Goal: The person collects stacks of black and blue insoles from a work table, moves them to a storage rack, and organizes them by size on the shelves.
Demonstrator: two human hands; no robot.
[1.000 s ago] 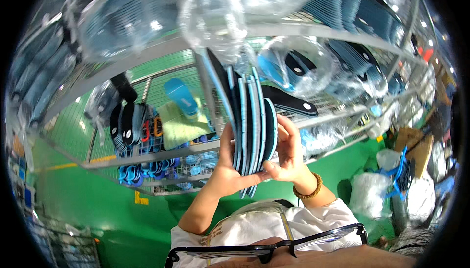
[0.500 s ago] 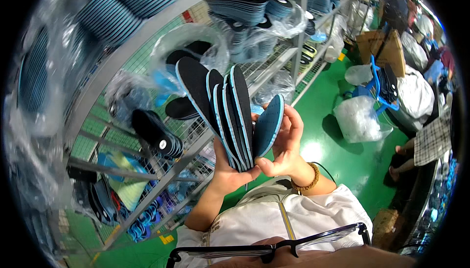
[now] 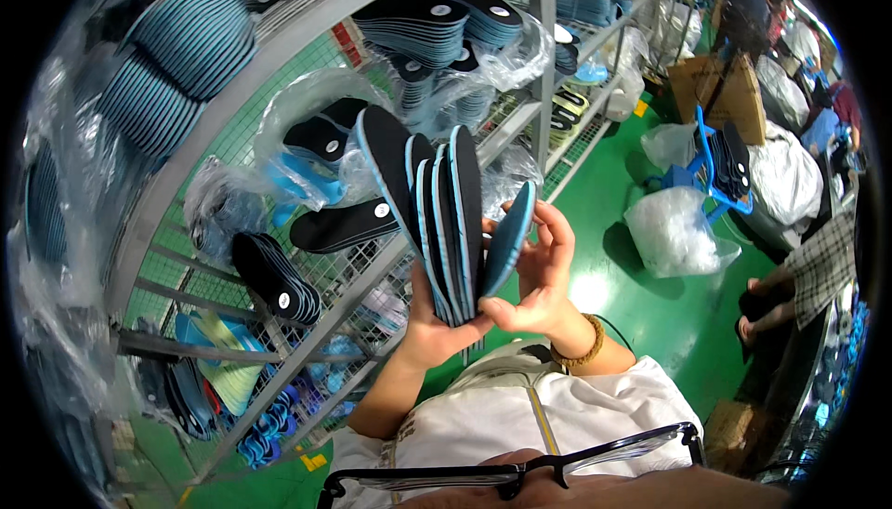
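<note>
A fanned bunch of shoe insoles (image 3: 444,221), black on top with light blue edges, stands upright between my hands. My left hand (image 3: 437,328) is closed round their lower ends, thumb across the front. At the right of the bunch my right hand (image 3: 539,272) grips one insole (image 3: 510,241) that leans away from the others, its blue underside showing. The right thumb presses near the bottom of the bunch, and the fingers curl behind that single insole. The lowest tips of the insoles poke out below my left hand.
At the left and ahead stands a grey metal rack (image 3: 316,342) with wire shelves, holding insole stacks (image 3: 409,30) and clear plastic bags (image 3: 311,100). A blue chair (image 3: 715,170), a plastic bag (image 3: 674,230), a cardboard box (image 3: 715,95) and people (image 3: 813,272) are to the right on the green floor.
The rack and its stacks have shifted left and slightly down in view. The single insole in my right hand has turned more edge-on; both hands keep their hold.
</note>
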